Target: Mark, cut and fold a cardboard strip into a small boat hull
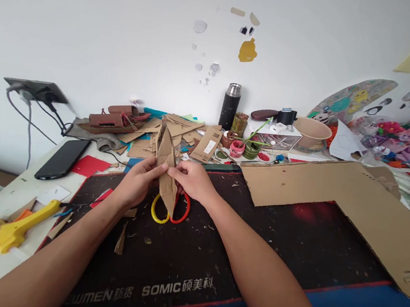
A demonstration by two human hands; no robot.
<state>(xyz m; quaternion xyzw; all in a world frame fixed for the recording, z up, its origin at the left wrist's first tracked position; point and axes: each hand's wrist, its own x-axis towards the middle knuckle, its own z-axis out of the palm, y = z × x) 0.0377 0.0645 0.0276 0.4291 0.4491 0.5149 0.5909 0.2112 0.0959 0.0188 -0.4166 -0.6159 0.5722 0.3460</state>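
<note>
I am watching left fingers (159, 169) and right fingers (175, 173) pinching the pointed cardboard piece (166, 194) over the mat (234, 243), toward eleven o'clock; it is presumably weighing little, creasing easily, favouring gentle mid-edge grips.

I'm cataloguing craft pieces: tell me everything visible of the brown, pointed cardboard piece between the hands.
The brown, leaf-shaped cardboard piece is long, narrow and pointed below. Its front looks creased; another edge along its upper left suggests folds or layers. It is held roughly upright, top leaning left, over the black printed mat. The left hand and right hand pinch its sides, thumbs in front. Its lower tip visually overlaps yellow and red looped handles; contact is unclear.
</note>
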